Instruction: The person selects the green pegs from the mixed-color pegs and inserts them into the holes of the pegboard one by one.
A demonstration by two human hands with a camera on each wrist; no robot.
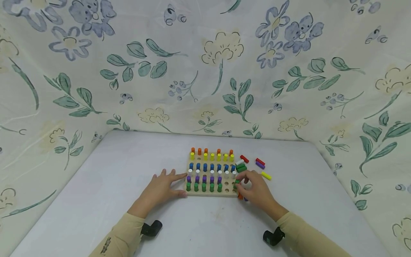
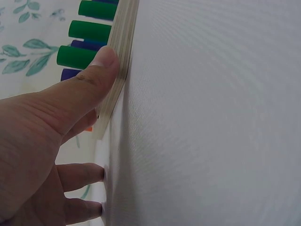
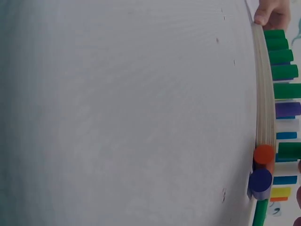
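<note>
A wooden pegboard (image 1: 212, 194) lies on the table with rows of pegs standing in it: orange, yellow, blue, white, purple and, at the front, green. My left hand (image 1: 162, 187) touches its left side, the index finger stretched along the table and the thumb (image 2: 104, 57) against the board's edge at the front corner. Over the front right corner, my right hand (image 1: 257, 185) pinches a green peg (image 3: 289, 150) between thumb and fingers. Bare holes (image 1: 226, 190) show just left of that hand. In the right wrist view only its fingertips appear.
Beside the board's right edge lie loose green pegs (image 1: 241, 168) and a white peg (image 1: 239, 162). Farther right are red (image 1: 260, 161), purple (image 1: 260, 165) and yellow (image 1: 266, 175) ones. An orange peg (image 3: 264, 154) and a dark blue peg (image 3: 261, 180) lie by the front right corner.
</note>
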